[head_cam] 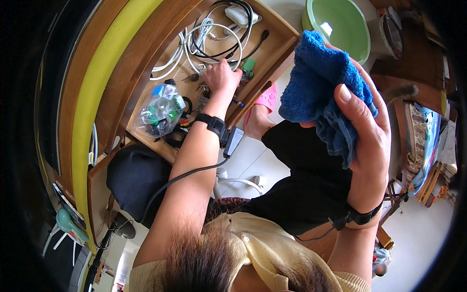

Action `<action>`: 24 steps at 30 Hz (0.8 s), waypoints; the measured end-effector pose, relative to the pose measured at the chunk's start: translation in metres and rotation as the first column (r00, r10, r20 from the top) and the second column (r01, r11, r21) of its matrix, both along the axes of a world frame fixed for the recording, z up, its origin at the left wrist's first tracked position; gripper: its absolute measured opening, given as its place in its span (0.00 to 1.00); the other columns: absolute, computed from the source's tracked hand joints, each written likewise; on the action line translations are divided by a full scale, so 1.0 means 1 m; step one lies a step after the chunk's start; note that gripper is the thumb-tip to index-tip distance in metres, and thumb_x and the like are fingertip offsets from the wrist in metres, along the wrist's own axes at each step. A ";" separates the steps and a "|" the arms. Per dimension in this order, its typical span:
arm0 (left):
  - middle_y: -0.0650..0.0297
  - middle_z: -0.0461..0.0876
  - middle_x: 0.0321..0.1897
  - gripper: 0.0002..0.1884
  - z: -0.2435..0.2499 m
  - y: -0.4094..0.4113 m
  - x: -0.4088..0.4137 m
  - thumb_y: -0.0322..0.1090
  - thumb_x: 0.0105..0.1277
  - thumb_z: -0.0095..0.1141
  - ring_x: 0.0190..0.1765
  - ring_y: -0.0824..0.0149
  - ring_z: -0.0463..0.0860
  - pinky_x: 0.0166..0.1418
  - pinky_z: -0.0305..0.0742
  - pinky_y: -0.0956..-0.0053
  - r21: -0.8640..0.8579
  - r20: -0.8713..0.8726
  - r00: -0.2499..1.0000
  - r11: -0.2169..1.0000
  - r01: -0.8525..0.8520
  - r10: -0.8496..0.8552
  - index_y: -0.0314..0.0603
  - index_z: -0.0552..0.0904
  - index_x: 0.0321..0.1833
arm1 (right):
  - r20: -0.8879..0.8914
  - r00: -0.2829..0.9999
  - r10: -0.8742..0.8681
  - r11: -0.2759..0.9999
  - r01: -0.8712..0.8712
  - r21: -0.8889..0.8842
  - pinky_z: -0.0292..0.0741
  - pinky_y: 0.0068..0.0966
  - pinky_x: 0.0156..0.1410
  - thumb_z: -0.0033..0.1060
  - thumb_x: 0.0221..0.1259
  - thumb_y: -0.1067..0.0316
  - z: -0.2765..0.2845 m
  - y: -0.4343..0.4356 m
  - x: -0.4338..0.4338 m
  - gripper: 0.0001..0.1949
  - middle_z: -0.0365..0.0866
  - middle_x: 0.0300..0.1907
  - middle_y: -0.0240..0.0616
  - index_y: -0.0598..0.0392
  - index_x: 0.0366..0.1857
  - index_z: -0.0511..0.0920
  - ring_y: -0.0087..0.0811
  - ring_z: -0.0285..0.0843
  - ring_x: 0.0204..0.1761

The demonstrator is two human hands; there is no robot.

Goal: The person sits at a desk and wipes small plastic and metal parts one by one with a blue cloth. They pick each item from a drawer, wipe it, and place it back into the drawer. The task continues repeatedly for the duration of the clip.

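My right hand grips a folded blue terry cloth, raised above my lap to the right of the drawer. My left hand reaches down into an open wooden drawer, its fingers among cables and small items. Right by those fingers run a looped white cable and a black cable. The fingertips are hidden, so whether they hold anything is unclear. Nearer to me in the drawer lies a clear plastic bag of small coloured items. A green object rests beside the hand.
A white adapter sits at the drawer's far end. Beyond the drawer stands a green basin on the floor. A pink slipper is close to the drawer front. A black cord trails from my left wrist device.
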State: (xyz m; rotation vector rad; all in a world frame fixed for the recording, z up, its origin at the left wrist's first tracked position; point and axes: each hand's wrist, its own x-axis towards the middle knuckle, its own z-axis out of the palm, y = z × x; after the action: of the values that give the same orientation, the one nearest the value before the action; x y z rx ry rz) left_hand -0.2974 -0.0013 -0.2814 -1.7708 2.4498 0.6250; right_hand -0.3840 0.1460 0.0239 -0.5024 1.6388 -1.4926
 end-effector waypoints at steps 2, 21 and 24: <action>0.58 0.88 0.40 0.18 -0.004 -0.007 0.012 0.53 0.49 0.66 0.50 0.54 0.83 0.59 0.73 0.62 0.080 -0.168 0.986 0.997 0.007 0.007 0.50 0.86 0.38 | 0.008 0.999 0.033 0.999 -0.033 0.005 0.89 0.40 0.44 0.68 0.61 0.57 0.002 -0.001 -0.002 0.33 0.77 0.57 0.56 0.63 0.67 0.68 0.48 0.84 0.52; 0.61 0.80 0.43 0.09 0.029 -0.028 0.132 0.32 0.62 0.65 0.38 0.72 0.79 0.47 0.74 0.81 0.192 -0.769 0.624 0.981 0.023 0.136 0.37 0.88 0.43 | -0.061 0.977 0.203 0.978 -0.205 -0.027 0.87 0.25 0.41 0.71 0.60 0.53 -0.004 -0.019 0.027 0.34 0.79 0.50 0.53 0.58 0.66 0.69 0.41 0.88 0.40; 0.61 0.84 0.45 0.12 0.090 -0.022 0.158 0.28 0.65 0.62 0.45 0.70 0.84 0.53 0.76 0.78 0.431 -0.865 0.321 0.899 0.078 0.387 0.36 0.85 0.51 | -0.171 0.927 0.335 0.936 -0.348 -0.053 0.87 0.27 0.45 0.69 0.61 0.51 0.001 -0.030 0.044 0.30 0.78 0.52 0.50 0.52 0.65 0.73 0.41 0.86 0.45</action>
State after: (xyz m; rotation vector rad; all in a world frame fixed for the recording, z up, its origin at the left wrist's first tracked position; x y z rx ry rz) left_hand -0.1389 -0.0233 -0.1914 -1.6584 2.2110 2.6531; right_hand -0.3404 0.1157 0.0251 -0.9254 1.5180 -1.2872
